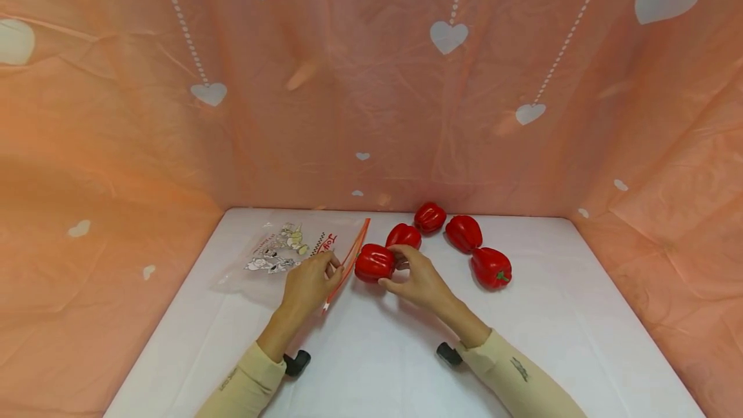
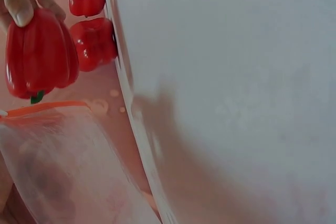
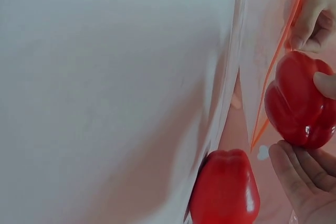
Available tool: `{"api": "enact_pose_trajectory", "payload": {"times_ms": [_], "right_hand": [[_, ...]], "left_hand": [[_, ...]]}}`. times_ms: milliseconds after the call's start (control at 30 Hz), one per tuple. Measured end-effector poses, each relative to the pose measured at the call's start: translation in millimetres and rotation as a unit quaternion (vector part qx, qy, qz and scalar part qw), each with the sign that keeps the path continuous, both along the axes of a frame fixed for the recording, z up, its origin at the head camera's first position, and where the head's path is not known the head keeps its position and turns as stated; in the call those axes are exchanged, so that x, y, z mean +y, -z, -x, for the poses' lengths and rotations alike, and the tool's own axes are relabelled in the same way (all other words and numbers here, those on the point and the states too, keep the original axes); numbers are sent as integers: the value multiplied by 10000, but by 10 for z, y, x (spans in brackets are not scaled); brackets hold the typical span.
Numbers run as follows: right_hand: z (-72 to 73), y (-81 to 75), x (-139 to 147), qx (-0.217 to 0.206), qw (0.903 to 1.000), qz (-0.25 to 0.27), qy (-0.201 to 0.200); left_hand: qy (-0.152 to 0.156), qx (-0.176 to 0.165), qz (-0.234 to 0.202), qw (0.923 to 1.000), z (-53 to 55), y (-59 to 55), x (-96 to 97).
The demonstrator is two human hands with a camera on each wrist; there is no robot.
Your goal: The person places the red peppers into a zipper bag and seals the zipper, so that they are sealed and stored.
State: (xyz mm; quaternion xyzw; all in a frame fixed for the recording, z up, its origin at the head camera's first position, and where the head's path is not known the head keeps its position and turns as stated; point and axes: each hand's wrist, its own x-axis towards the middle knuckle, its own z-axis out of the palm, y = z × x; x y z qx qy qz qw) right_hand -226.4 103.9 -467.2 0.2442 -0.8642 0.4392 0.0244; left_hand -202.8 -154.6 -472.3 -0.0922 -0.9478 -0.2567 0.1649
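Observation:
My right hand (image 1: 420, 279) grips a red bell pepper (image 1: 374, 263) between thumb and fingers, at the mouth of a clear zip bag (image 1: 238, 276). In the left wrist view the held bell pepper (image 2: 42, 53) has its green stem towards the orange-edged bag opening (image 2: 47, 107). With thumb and fingers, my left hand (image 1: 310, 282) pinches the bag's orange zip edge; the right wrist view shows this hand (image 3: 315, 19) just beside the held pepper (image 3: 299, 100). The printed bag lies flat on the table, to the left.
Behind the right hand lies another red pepper (image 1: 403, 236). Further back and right are more peppers, one at the table's far edge (image 1: 430, 218), and two touching (image 1: 464, 233). The white table (image 1: 371, 366) is walled by an orange curtain (image 1: 371, 115) with hearts.

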Motion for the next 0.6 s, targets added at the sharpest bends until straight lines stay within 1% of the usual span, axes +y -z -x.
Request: {"api": "enact_pose_trajectory", "payload": {"times_ms": [200,467,600], "right_hand": [[42,-1,-87,90,9997,205,60],[55,-8,-148,-200,9991,275,239],[64,15,-166,-220,9992,218,254]], "left_hand": [[8,-40,-13,10000,-7,-8,20],[16,137,51,9999,-9,12,27],[22,172,5,9998,-10,14,28]]}}
